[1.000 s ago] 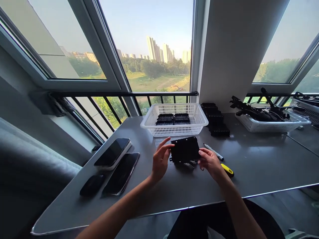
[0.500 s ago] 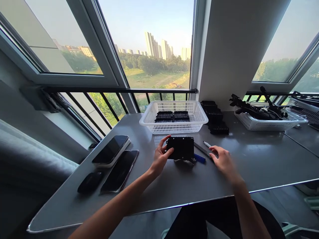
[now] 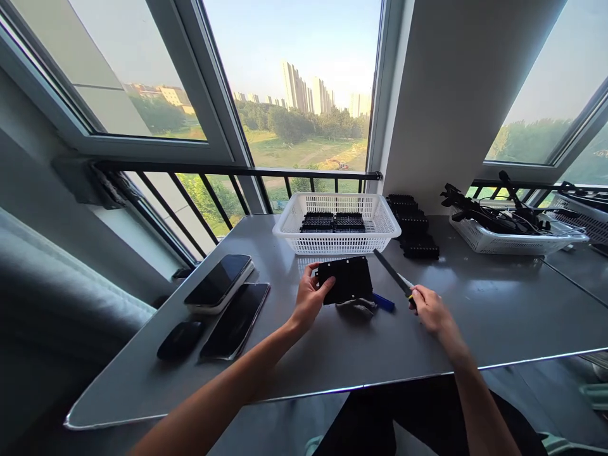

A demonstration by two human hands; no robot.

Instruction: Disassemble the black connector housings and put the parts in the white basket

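My left hand (image 3: 311, 299) grips a flat black rectangular part (image 3: 346, 280) by its left side, thumb on the face and fingers behind. My right hand (image 3: 429, 308) is closed around the handle of a long, thin grey file-like tool (image 3: 392, 272), whose tip points up and left, just right of the black part. A white pen (image 3: 405, 280) lies close behind the tool. Beneath the black part are a crumpled grey item (image 3: 357, 306) and a blue object (image 3: 384, 303) on the grey table (image 3: 304, 367).
A white basket (image 3: 337, 243) holds several black parts, with black pieces (image 3: 418, 246) stacked to its right. Another basket (image 3: 508, 243) holds black gear and cables. Two phones (image 3: 218, 280) (image 3: 237, 322) and a black mouse (image 3: 180, 340) lie at the left.
My right hand has taken hold of the grey tool and raised it off the table. The black part in my left hand has tilted slightly.
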